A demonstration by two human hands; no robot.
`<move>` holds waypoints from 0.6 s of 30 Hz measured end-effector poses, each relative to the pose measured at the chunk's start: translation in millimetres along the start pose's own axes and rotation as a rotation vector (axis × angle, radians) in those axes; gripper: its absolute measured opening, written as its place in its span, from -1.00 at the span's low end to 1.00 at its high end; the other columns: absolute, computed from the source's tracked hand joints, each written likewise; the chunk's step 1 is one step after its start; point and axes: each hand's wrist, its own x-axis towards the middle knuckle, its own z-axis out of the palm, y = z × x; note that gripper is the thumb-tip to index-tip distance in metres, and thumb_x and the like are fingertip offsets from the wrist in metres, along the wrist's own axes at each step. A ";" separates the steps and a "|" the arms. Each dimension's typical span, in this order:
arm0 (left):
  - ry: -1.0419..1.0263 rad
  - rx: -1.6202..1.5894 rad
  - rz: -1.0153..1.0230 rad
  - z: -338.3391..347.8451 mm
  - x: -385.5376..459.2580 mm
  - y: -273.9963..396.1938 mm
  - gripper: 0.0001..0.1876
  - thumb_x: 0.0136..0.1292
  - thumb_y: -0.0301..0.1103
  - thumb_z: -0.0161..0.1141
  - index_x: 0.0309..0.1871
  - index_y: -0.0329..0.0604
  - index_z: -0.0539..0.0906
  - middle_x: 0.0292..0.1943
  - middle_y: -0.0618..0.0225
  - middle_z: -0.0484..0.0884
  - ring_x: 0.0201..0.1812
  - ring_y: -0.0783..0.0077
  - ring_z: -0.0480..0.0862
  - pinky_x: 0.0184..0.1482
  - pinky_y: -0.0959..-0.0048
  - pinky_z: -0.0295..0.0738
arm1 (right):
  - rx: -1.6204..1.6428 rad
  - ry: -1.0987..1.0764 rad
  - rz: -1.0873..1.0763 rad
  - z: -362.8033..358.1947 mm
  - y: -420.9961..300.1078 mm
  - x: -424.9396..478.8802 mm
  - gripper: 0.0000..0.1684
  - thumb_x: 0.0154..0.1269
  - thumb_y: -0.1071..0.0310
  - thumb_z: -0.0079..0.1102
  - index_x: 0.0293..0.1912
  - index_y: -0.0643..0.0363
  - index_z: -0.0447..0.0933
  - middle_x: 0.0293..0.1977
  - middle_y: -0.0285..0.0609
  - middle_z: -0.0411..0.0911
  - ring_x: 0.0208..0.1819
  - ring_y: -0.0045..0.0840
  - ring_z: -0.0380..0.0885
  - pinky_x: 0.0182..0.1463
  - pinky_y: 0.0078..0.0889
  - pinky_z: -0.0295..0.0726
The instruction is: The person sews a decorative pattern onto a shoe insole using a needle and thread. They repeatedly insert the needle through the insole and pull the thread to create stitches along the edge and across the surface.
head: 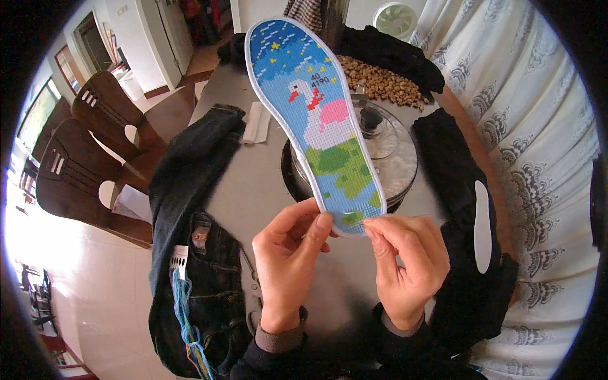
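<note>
An embroidered shoe insole (327, 137) with a white bird, green leaves and blue ground stands nearly upright before me, its narrower end downward. My left hand (292, 256) pinches its lower left edge between thumb and fingers. At the lower right edge, my right hand (411, 261) has thumb and forefinger pinched together on something thin, perhaps a needle; it is too small to tell. Raised stitches show near this end. A bundle of mostly blue embroidery thread (183, 304) hangs from a punched white card (179, 259) on dark jeans to the left.
On the grey table (228, 180) are a round pan with a glass lid (396, 152), a pile of brown nuts or dried pieces (384, 80), dark jeans (190, 156) and black cloth (449, 166) with a white insole-shaped piece (482, 228). Chairs (80, 175) stand left, a patterned curtain (532, 190) right.
</note>
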 end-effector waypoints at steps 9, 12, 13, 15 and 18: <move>-0.013 -0.045 0.010 -0.8 -2.0 -0.5 -0.80 0.12 -0.51 0.11 -0.17 -0.39 0.52 -0.42 0.36 0.58 -0.41 0.64 0.53 -0.46 0.72 0.37 | -0.080 0.001 -0.018 4.1 -0.5 -3.9 -0.71 -0.21 0.53 0.20 -0.33 0.12 0.56 -0.51 -0.32 0.32 -0.58 -0.54 0.26 -0.62 -0.55 0.20; -0.008 -0.045 0.016 -0.4 -1.9 -0.1 -0.79 0.12 -0.50 0.12 -0.17 -0.38 0.52 -0.42 0.36 0.58 -0.41 0.65 0.53 -0.46 0.72 0.37 | -0.098 0.003 -0.023 4.9 -1.0 -3.2 -0.71 -0.22 0.54 0.20 -0.34 0.13 0.56 -0.52 -0.32 0.31 -0.58 -0.54 0.26 -0.62 -0.56 0.19; -0.010 -0.047 0.016 -0.3 -1.8 0.0 -0.79 0.12 -0.50 0.12 -0.17 -0.38 0.52 -0.42 0.36 0.58 -0.40 0.65 0.53 -0.46 0.72 0.37 | -0.104 -0.004 -0.020 4.0 -2.0 -2.7 -0.71 -0.22 0.54 0.20 -0.35 0.13 0.56 -0.52 -0.32 0.31 -0.58 -0.54 0.26 -0.62 -0.56 0.19; -0.014 -0.050 0.018 -0.1 -1.9 0.2 -0.79 0.12 -0.50 0.13 -0.17 -0.37 0.52 -0.42 0.36 0.58 -0.40 0.65 0.53 -0.46 0.72 0.38 | -0.106 -0.007 -0.012 3.5 -2.7 -2.2 -0.71 -0.22 0.55 0.20 -0.35 0.14 0.56 -0.52 -0.32 0.31 -0.58 -0.53 0.26 -0.62 -0.56 0.19; -0.001 -0.046 0.017 0.1 -2.5 -0.9 -0.80 0.11 -0.49 0.13 -0.18 -0.35 0.53 -0.41 0.38 0.58 -0.40 0.66 0.53 -0.45 0.73 0.37 | -0.093 -0.006 -0.003 3.9 -2.5 -2.3 -0.71 -0.22 0.57 0.19 -0.35 0.15 0.56 -0.52 -0.31 0.30 -0.57 -0.53 0.27 -0.62 -0.57 0.20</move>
